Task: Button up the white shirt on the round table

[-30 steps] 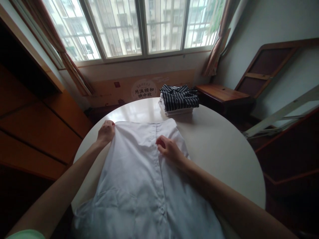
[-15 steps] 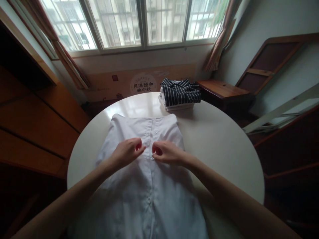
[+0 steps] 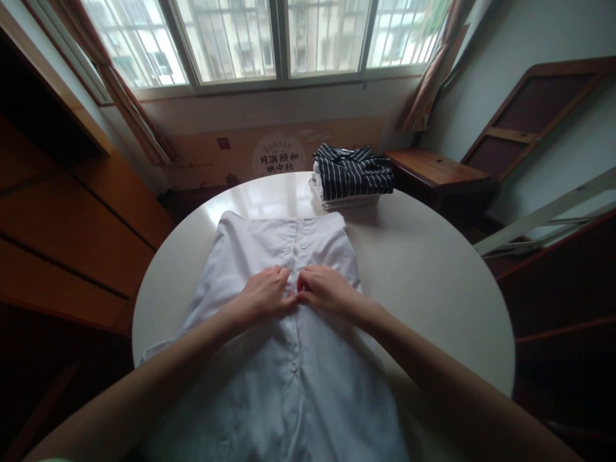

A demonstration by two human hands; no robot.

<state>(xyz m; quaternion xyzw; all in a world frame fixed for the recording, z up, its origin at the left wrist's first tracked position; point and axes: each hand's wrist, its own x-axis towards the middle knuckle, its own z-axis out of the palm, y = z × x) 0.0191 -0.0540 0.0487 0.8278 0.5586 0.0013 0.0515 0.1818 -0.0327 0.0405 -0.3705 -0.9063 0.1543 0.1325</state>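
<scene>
A white button-up shirt (image 3: pixel 260 240) lies spread on the round table, its hem toward the window and its button strip running down the middle. My left hand (image 3: pixel 267 290) is closed on the strip's left edge, thumb and fingers pinching the cloth. Right beside it, my right hand (image 3: pixel 325 290) pinches the strip's other edge, fingertips nearly touching those of the left. The button between my fingertips is mostly hidden. Another button (image 3: pixel 303 246) shows above my hands, and a further button (image 3: pixel 294 367) sits below them.
On the far side of the round white table (image 3: pixel 433 276) stands a stack of folded clothes, a black striped shirt (image 3: pixel 353 173) on top. A wooden side table (image 3: pixel 437 168) is behind it at the right. Wooden cabinets (image 3: pixel 72 250) flank the left.
My left hand has moved right to the button strip and closed on the cloth. My right hand stays at the strip, its fingers drawn tighter. The view has shifted slightly.
</scene>
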